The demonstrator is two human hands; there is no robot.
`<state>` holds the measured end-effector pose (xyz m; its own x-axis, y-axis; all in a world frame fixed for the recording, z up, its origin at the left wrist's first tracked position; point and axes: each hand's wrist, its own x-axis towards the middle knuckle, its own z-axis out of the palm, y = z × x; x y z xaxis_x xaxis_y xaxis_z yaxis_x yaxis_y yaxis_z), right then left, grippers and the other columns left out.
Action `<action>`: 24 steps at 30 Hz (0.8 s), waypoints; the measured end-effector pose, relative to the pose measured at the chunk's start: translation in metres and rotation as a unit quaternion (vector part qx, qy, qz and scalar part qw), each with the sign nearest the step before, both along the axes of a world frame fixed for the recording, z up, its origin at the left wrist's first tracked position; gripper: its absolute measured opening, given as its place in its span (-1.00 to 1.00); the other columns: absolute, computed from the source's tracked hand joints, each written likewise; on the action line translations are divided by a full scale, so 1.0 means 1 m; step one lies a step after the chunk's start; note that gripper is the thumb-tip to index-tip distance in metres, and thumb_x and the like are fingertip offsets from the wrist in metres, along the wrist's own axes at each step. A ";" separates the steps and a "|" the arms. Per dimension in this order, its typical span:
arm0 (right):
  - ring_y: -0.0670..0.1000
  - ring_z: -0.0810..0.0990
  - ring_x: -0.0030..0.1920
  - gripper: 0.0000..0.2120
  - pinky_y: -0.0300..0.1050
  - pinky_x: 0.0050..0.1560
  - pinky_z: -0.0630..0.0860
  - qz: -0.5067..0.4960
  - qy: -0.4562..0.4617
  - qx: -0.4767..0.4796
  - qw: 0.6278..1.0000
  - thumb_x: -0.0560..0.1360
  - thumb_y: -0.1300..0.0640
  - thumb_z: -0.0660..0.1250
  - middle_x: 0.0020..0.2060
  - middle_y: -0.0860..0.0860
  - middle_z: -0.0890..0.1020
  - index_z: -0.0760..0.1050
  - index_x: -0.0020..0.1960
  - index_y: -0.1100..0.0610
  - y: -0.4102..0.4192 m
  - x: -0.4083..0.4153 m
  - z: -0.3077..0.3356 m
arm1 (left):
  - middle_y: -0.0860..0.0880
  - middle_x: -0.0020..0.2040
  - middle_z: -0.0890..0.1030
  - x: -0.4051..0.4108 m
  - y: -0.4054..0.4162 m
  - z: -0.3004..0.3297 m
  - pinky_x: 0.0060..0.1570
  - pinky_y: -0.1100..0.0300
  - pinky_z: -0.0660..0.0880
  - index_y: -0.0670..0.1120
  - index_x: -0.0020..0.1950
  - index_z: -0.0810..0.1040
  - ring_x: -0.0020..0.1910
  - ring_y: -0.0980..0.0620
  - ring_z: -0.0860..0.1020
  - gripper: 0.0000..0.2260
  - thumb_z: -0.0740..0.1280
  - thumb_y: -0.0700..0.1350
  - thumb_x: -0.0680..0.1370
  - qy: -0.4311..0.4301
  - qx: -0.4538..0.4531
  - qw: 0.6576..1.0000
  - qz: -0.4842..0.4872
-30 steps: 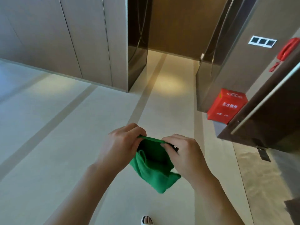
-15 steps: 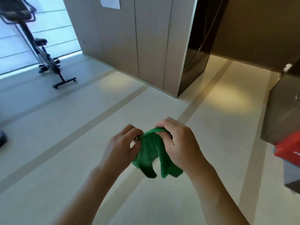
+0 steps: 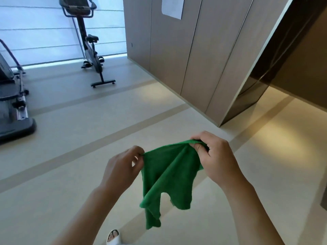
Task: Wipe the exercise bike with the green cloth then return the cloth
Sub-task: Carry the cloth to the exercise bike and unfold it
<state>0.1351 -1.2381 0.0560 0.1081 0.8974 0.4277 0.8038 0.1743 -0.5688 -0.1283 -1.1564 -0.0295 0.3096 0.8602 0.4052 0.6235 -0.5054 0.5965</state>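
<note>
Early stage, I'd say: I've got the green cloth (image 3: 169, 175) in hand, but no wiping done yet. The exercise bike (image 3: 88, 41) is well apart from the cloth, far off to the upper left by the window, so I need to walk over, wipe, then return the cloth. Left hand (image 3: 122, 167) pinches the cloth's left corner; right hand (image 3: 214, 156) grips the top right edge w/ curled fingers. Cloth hangs spread between them.

The black upright exercise bike (image 3: 89, 45) stands far ahead on the left by the window blind (image 3: 44, 29), well apart from both hands. The soft green cloth (image 3: 169, 177) hangs between left hand (image 3: 122, 167) and right hand (image 3: 215, 156); a wood-panelled wall (image 3: 185, 50) rises right of the bike.
</note>
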 end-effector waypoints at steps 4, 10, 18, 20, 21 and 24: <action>-0.18 0.64 -0.06 -0.85 -0.41 -0.05 0.51 -0.019 -0.004 -0.046 0.999 0.60 0.27 0.41 -0.15 -0.22 0.67 0.68 0.01 0.04 0.065 -0.027 -0.006 | 0.24 -0.20 0.62 -0.029 0.064 0.018 -0.27 0.20 0.53 0.10 0.00 0.56 -0.30 0.19 0.59 -0.80 0.46 -0.21 0.54 -0.004 0.010 1.000 -0.022; -0.24 0.64 -0.08 -0.89 -0.44 -0.15 0.51 -0.030 0.044 -0.144 0.988 0.57 0.14 0.48 -0.23 -0.28 0.67 0.68 -0.05 -0.07 0.156 -0.078 -0.017 | 0.20 -0.14 0.62 -0.072 0.150 0.029 -0.20 0.13 0.56 0.05 0.06 0.54 -0.25 0.12 0.59 -0.86 0.37 -0.20 0.62 -0.011 0.018 0.998 -0.067; -0.22 0.61 -0.14 -0.78 -0.35 -0.28 0.56 0.030 0.033 -0.271 0.962 0.47 0.10 0.55 -0.13 -0.38 0.61 0.67 0.01 -0.19 0.249 -0.151 -0.026 | 0.17 -0.05 0.62 -0.128 0.236 0.049 -0.19 0.06 0.56 0.03 0.12 0.57 -0.23 0.07 0.56 -0.83 0.29 -0.23 0.66 -0.029 0.034 0.995 -0.085; -0.21 0.64 -0.19 -0.73 -0.37 -0.31 0.53 0.079 0.046 -0.324 0.942 0.45 0.11 0.54 -0.11 -0.34 0.63 0.66 0.01 -0.24 0.268 -0.163 -0.025 | 0.19 -0.04 0.60 -0.141 0.255 0.056 -0.20 0.08 0.55 0.06 0.12 0.56 -0.23 0.10 0.54 -0.82 0.23 -0.18 0.66 -0.034 0.035 0.996 -0.071; -0.21 0.65 -0.21 -0.72 -0.38 -0.31 0.52 0.102 0.047 -0.343 0.933 0.44 0.11 0.54 -0.12 -0.32 0.65 0.66 0.00 -0.26 0.278 -0.169 -0.024 | 0.20 -0.04 0.60 -0.146 0.265 0.058 -0.19 0.09 0.55 0.07 0.12 0.56 -0.23 0.10 0.54 -0.82 0.22 -0.16 0.65 -0.036 0.037 0.997 -0.063; -0.20 0.66 -0.20 -0.75 -0.35 -0.26 0.51 0.129 0.033 -0.349 0.928 0.42 0.06 0.57 -0.12 -0.27 0.68 0.66 0.02 -0.23 0.308 -0.184 -0.028 | 0.19 -0.03 0.62 -0.159 0.291 0.064 -0.14 0.08 0.58 0.06 0.11 0.57 -0.18 0.07 0.59 -0.82 0.20 -0.13 0.64 -0.036 0.044 0.997 -0.050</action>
